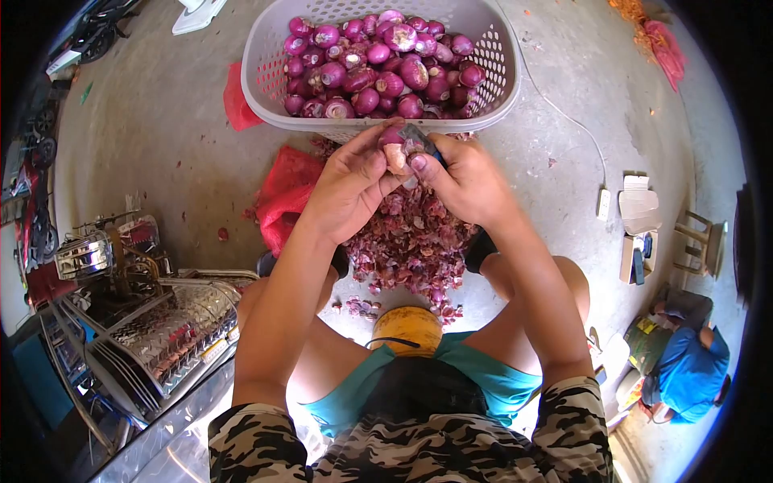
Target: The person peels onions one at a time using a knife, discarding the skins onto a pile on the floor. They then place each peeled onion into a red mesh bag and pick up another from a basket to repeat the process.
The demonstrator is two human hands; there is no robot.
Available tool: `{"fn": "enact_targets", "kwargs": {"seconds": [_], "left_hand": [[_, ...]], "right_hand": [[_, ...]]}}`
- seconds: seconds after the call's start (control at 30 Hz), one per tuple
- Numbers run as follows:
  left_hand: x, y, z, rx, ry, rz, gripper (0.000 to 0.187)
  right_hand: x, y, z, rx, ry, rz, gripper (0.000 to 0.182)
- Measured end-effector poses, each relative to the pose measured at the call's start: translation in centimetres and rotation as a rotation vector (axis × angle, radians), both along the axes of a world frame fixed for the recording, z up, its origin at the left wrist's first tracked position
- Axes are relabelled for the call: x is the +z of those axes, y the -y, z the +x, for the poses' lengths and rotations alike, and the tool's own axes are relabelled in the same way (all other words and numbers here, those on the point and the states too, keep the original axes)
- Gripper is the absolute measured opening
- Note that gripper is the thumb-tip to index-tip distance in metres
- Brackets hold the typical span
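Note:
My left hand point(352, 175) is closed round a red onion point(393, 149), its fingers behind it and its thumb at the side. Pressed against the onion's right side is my right hand point(469, 179), wrapped round the dark handle of a knife point(417, 139) whose blade lies over the onion. Part of the onion's skin looks pale and loose. Just beyond both hands stands a grey perforated basket point(378, 125) filled with purple onions point(415, 74). Below the hands, a heap of dry onion skins point(407, 241) covers the floor.
Red mesh bags point(288, 189) lie left of the skins. A yellow container point(408, 328) is between my legs. Metal racks point(161, 346) stand at left. At right are a power strip point(603, 204), an open cardboard box point(638, 249), a wooden stool point(699, 245) and another person in blue point(691, 374).

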State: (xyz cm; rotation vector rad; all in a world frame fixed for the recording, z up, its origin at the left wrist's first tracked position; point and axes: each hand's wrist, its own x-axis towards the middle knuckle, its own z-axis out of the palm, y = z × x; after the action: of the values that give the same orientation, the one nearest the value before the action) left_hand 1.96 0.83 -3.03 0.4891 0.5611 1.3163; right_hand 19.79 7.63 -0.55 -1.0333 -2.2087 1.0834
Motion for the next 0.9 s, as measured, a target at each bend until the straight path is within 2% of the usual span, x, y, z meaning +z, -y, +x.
{"fn": "enact_targets", "kwargs": {"seconds": [0.1,0.2,0.27,0.4,0.5,0.57,0.6,0.73,0.83,0.9], "left_hand": [[0.6,-0.1,0.1,-0.002,0.054,-0.124,0.041],[0.1,-0.1,0.0,0.010,0.044,-0.122,0.040],[0.3,-0.3,0.7,0.109,-0.007,-0.084,0.038],[-0.3,-0.5,0.7,0.189,0.007,-0.096,0.034],[-0.2,-0.7,-0.1,0.128,0.013,-0.097,0.035],[0.0,-0.9,-0.4,0.170,0.032,-0.198,0.033],[0.2,-1.0,-0.4,0.190,0.042,-0.249,0.031],[1.0,-1.0,-0.3,0.222,-0.078,-0.260,0.040],[0.7,-1.2,-0.2,0.236,-0.063,-0.305,0.039],[0.6,-1.2,-0.4,0.221,-0.031,-0.341,0.039]], "right_hand": [[0.0,0.3,-0.4,-0.055,0.060,0.033,0.042],[-0.1,0.7,-0.9,-0.092,0.025,0.066,0.042],[0.1,0.6,-1.1,-0.110,0.008,0.023,0.041],[-0.2,0.7,-1.1,-0.039,0.021,0.006,0.041],[-0.1,0.3,-0.6,0.064,0.062,-0.002,0.042],[0.3,-0.5,0.5,0.168,0.097,-0.019,0.043],[1.0,-0.7,1.0,0.196,0.204,-0.067,0.045],[1.6,-1.1,2.3,0.191,0.372,-0.016,0.047],[0.3,-1.2,2.7,0.133,0.323,-0.136,0.042],[0.2,-1.4,2.7,0.132,0.337,-0.096,0.043]]}}
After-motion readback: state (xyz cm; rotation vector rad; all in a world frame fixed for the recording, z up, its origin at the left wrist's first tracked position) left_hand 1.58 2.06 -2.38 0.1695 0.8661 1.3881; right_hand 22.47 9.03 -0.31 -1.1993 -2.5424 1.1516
